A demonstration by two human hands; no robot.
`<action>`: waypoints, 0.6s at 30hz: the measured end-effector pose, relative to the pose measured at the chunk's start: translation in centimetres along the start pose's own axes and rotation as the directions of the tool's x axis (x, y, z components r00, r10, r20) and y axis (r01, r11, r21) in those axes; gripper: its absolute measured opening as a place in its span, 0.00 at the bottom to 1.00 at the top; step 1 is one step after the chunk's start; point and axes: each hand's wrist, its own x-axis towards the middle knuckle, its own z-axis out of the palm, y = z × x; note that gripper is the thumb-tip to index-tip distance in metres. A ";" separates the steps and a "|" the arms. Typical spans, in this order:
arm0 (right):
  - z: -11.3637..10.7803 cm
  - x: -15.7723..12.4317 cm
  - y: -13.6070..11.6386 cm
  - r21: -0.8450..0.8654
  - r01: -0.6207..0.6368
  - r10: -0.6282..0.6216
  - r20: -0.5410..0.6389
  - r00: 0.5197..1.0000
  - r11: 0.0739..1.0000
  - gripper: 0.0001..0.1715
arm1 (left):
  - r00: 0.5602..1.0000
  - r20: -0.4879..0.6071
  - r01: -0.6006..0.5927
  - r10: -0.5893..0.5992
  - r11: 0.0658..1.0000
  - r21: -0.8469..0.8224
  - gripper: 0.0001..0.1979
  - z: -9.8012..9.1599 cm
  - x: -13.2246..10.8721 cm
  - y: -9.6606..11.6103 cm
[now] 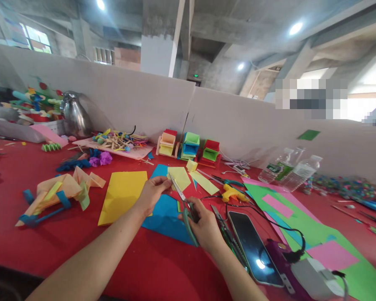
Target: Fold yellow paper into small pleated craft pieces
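Note:
My left hand (152,194) pinches the left edge of a pale yellow piece of paper (182,177). In my right hand (206,223) is a pair of scissors (189,228) with grey-green handles. Their blades point up and left across the paper, with the tips close to my left fingertips; whether they are parted is hard to see. Beneath both hands lies a blue sheet (166,215), and a yellow sheet (120,196) is to its left. A pale yellow strip (207,182) and a small yellow paper box (191,165) lie just beyond the scissors.
Folded paper models (191,145) stand by the partition. A yellow glue gun (233,193), cutter knives, and a phone (253,246) lie right, beside a purple power strip (277,259). Plastic bottles (303,171) stand behind green sheets (332,234). Leftward are a paper figure (56,188) and steel jug (77,115).

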 end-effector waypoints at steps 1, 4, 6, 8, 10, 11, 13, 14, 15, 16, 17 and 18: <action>0.0 0.0 0.0 -0.001 -0.004 0.004 0.001 1.000 1.000 0.19 | 1.000 0.001 0.001 -0.001 1.000 0.000 0.12 0.0 0.0 0.0; 0.0 0.0 0.0 -0.004 -0.013 0.013 0.005 1.000 1.000 0.19 | 1.000 0.001 0.005 -0.005 1.000 -0.002 0.12 0.0 0.0 -0.1; 0.0 0.0 -0.1 -0.008 -0.017 0.017 0.003 1.000 1.000 0.19 | 1.000 0.000 0.007 -0.007 1.000 -0.006 0.12 0.0 0.0 -0.2; 0.0 0.1 -0.2 -0.012 -0.021 0.021 0.002 1.000 1.000 0.20 | 1.000 -0.004 0.010 -0.010 1.000 -0.013 0.12 0.0 0.0 -0.2; 0.0 0.1 -0.2 -0.017 -0.025 0.025 0.001 1.000 1.000 0.19 | 1.000 -0.009 0.013 -0.014 1.000 -0.020 0.13 0.0 0.0 -0.2; 0.0 0.1 -0.2 -0.019 -0.027 0.027 0.001 1.000 0.999 0.19 | 1.000 -0.012 0.014 -0.015 1.000 -0.022 0.13 0.0 0.0 -0.2; 0.0 0.1 -0.2 -0.023 -0.028 0.028 0.000 1.000 0.999 0.19 | 1.000 -0.017 0.017 -0.018 1.000 -0.026 0.13 0.1 0.0 -0.1; 0.0 0.1 -0.2 -0.025 -0.027 0.027 0.000 1.000 0.999 0.19 | 1.000 -0.019 0.019 -0.020 0.999 -0.027 0.13 0.1 -0.1 -0.1; 0.0 0.1 -0.2 -0.026 -0.027 0.027 -0.001 1.000 0.999 0.19 | 1.000 -0.021 0.021 -0.021 0.999 -0.029 0.13 0.2 -0.1 -0.1; 0.0 0.1 -0.2 -0.028 -0.027 0.027 -0.003 1.000 0.999 0.19 | 0.999 -0.022 0.023 -0.024 0.999 -0.031 0.14 0.2 -0.1 -0.1; 0.0 0.1 -0.3 -0.030 -0.026 0.025 -0.005 1.000 0.999 0.19 | 0.999 -0.022 0.025 -0.026 0.999 -0.033 0.14 0.3 -0.2 -0.2; 0.1 0.1 -0.3 -0.032 -0.024 0.024 -0.009 1.000 0.999 0.19 | 0.999 -0.024 0.027 -0.028 0.999 -0.035 0.14 0.3 -0.2 -0.2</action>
